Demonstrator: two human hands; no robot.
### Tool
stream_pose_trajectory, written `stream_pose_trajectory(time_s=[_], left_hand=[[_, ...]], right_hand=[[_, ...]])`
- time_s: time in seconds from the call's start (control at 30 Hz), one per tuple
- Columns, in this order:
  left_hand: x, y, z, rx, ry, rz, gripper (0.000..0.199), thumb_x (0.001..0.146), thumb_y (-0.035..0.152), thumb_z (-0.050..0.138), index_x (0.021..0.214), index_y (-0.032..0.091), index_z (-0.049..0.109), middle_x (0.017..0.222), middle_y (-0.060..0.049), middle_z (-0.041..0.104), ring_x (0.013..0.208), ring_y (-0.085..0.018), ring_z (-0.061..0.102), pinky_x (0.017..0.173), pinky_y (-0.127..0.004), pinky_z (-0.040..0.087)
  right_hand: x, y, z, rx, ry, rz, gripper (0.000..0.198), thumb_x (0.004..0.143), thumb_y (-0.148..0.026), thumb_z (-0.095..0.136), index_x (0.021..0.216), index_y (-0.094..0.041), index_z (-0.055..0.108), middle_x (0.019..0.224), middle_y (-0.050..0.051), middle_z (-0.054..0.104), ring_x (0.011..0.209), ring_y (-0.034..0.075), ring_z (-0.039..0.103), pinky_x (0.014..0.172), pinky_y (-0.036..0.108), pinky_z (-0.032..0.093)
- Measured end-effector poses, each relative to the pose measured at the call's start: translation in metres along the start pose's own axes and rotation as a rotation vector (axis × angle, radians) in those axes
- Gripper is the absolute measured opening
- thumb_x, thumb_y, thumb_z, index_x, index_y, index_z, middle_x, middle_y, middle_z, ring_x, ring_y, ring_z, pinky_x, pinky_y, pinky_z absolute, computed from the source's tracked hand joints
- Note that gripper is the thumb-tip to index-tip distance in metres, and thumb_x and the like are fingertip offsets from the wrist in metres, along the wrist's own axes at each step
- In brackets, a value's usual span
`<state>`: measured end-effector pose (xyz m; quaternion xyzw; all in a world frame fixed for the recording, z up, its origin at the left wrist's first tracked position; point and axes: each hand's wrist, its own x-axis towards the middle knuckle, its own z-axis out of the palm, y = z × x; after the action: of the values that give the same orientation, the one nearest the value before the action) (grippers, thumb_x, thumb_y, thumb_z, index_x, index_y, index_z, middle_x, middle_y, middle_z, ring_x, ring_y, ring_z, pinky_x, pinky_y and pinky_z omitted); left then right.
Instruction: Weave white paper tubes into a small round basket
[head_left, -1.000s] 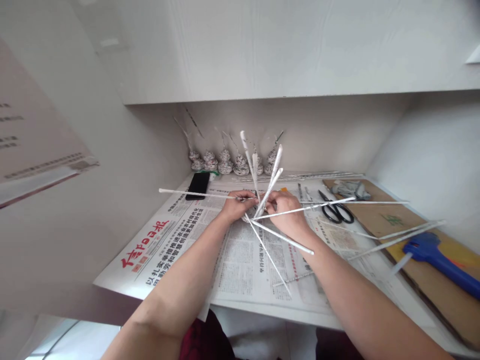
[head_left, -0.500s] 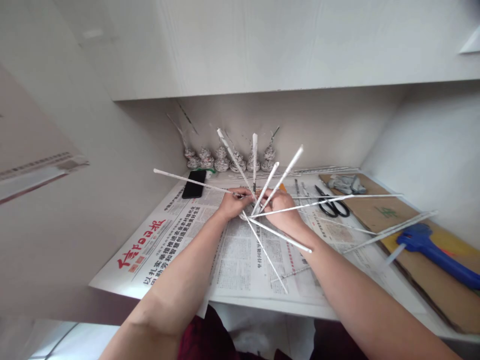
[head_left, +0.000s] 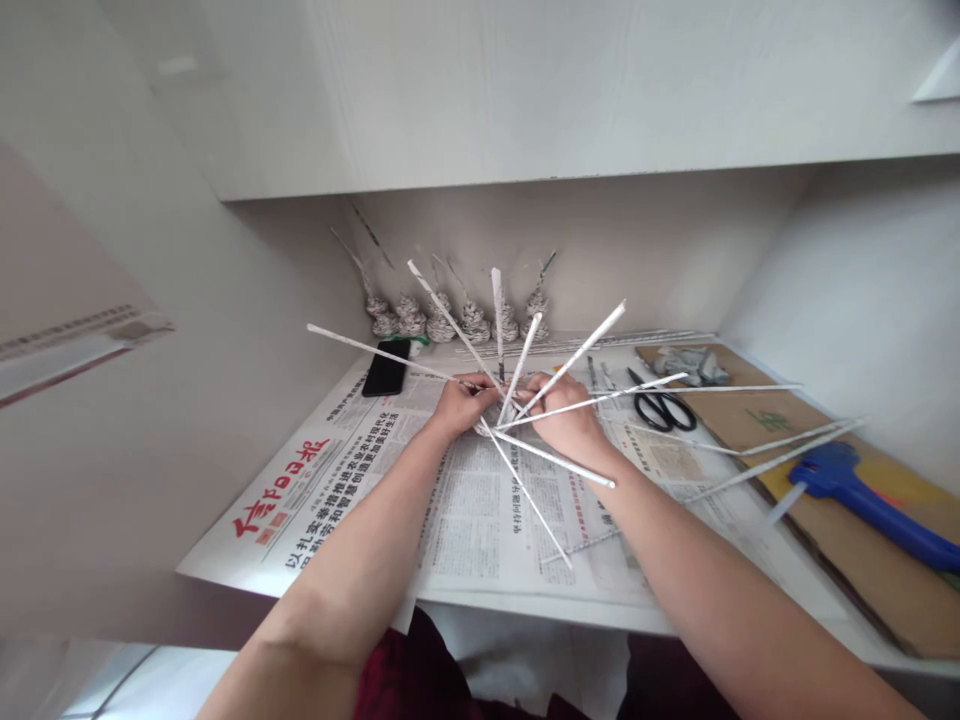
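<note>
Gripping, left hand (head_left: 462,408) and right hand (head_left: 566,393): small grey-white rolled-newspaper base (head_left: 485,428); slim white paper spokes (head_left: 455,326) between hands best kept evenly fanned.

- Soft, muted light falls on the newspaper (head_left: 469,520).
- Dimmer shade fills the recess (head_left: 645,250) beneath the white panel (head_left: 525,100).
- Paper sticks (head_left: 574,358) look pale, their tips brightest.
- Print on the left-hand sheet (head_left: 45,265) blurs.
- Wide-angle distortion stretches the forearms (head_left: 341,560).

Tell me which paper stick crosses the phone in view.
The leftmost stick, jutting out past the left hand; it alone crosses the black phone.
</note>
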<state>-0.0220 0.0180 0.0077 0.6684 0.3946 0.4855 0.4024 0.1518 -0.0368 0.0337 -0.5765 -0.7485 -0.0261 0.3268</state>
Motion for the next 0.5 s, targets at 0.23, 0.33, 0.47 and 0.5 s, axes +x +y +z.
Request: stream_pose_trajectory(time_s=[0.23,0.33,0.47,0.5], left_hand=[[0.003,-0.005,-0.003,-0.081,0.046,-0.074,0.019,0.062,0.03,0.073,0.068,0.012,0.071,0.061,-0.002,0.065,0.057,-0.013,0.056,0.058,-0.024,0.042],[0.006,-0.009,-0.004,-0.165,0.129,-0.148,0.018,0.06,0.028,0.074,0.064,0.012,0.068,0.055,-0.001,0.062,0.052,-0.011,0.054,0.053,-0.022,0.04],[0.009,-0.01,-0.006,-0.449,0.223,-0.289,0.02,0.054,0.022,0.077,0.066,0.011,0.066,0.054,-0.001,0.063,0.05,-0.013,0.056,0.053,-0.024,0.044],[0.009,-0.01,-0.006,-0.52,0.219,-0.325,0.021,0.053,0.02,0.077,0.068,0.01,0.066,0.053,-0.001,0.063,0.05,-0.013,0.058,0.054,-0.025,0.046]], right_hand=[[0.0,-0.005,-0.003,-0.099,0.087,-0.037,0.024,0.088,-0.033,0.049,0.099,-0.016,0.062,0.098,0.011,0.067,0.094,0.028,0.056,0.081,0.037,0.037],[0.0,-0.004,-0.006,-0.094,0.155,-0.076,0.022,0.089,-0.032,0.047,0.098,-0.017,0.061,0.098,0.011,0.067,0.095,0.028,0.053,0.081,0.039,0.035],[-0.001,-0.003,-0.009,-0.05,0.213,-0.097,0.014,0.088,-0.026,0.049,0.085,-0.019,0.061,0.088,0.007,0.067,0.088,0.026,0.052,0.079,0.037,0.035],[-0.001,-0.003,-0.01,-0.034,0.235,-0.099,0.014,0.087,-0.027,0.05,0.083,-0.019,0.061,0.085,0.007,0.067,0.087,0.025,0.052,0.078,0.036,0.035]])
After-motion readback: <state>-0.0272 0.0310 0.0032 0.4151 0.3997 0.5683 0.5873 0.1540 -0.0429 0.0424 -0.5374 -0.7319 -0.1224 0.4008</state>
